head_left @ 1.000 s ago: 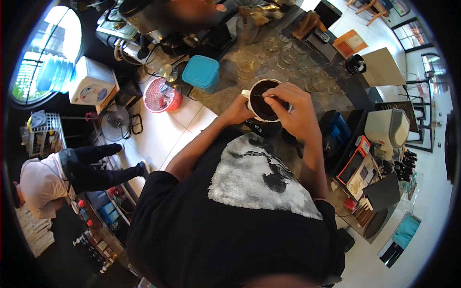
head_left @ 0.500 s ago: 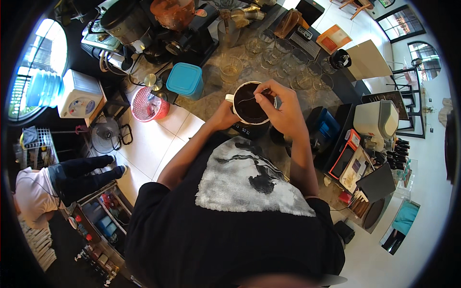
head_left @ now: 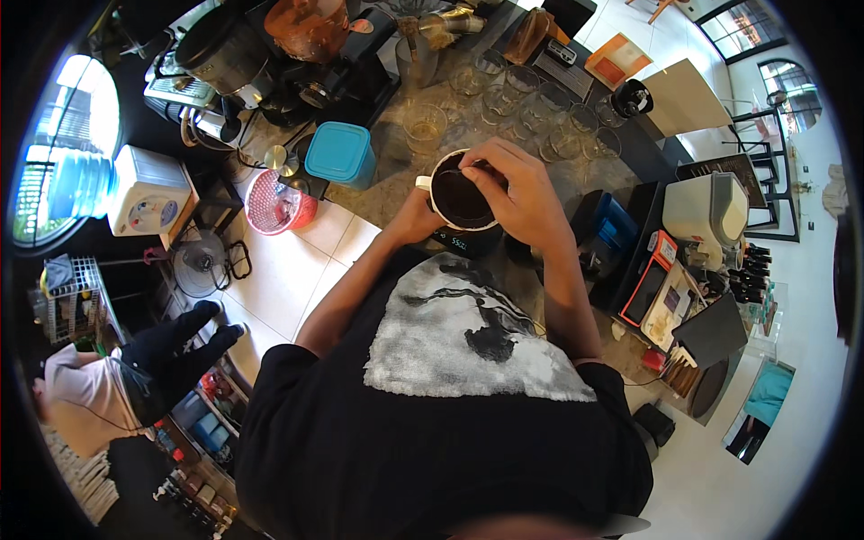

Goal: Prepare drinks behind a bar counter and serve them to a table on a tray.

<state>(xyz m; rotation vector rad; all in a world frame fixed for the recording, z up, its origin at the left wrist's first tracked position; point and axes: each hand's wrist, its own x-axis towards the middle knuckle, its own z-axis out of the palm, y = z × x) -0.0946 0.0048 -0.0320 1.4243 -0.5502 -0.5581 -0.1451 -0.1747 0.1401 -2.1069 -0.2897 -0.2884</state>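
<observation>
A white cup (head_left: 423, 183) with dark brown contents (head_left: 459, 200) stands in front of me on a black digital scale (head_left: 461, 242) with a lit display. My left hand (head_left: 417, 221) is closed on the cup's left side, just below its handle. Over the cup's right rim, my right hand (head_left: 515, 187) has thumb and forefinger pinched together above the contents. Earlier a thin, curved, wire-like piece showed under these fingers; now it is mostly hidden, and I cannot make out its kind.
Several clear glasses (head_left: 544, 110) and an amber-tinted glass (head_left: 424, 128) stand beyond the cup. Left are a blue-lidded tub (head_left: 339, 155), a pink basket (head_left: 277, 203) and a grinder (head_left: 220, 54). A blue-and-black container (head_left: 608, 223) sits right. Another person (head_left: 99, 387) is at the lower left.
My right hand has shifted slightly left and up over the cup, covering more of the thin piece. My left hand keeps its grip. The other person at lower left has moved.
</observation>
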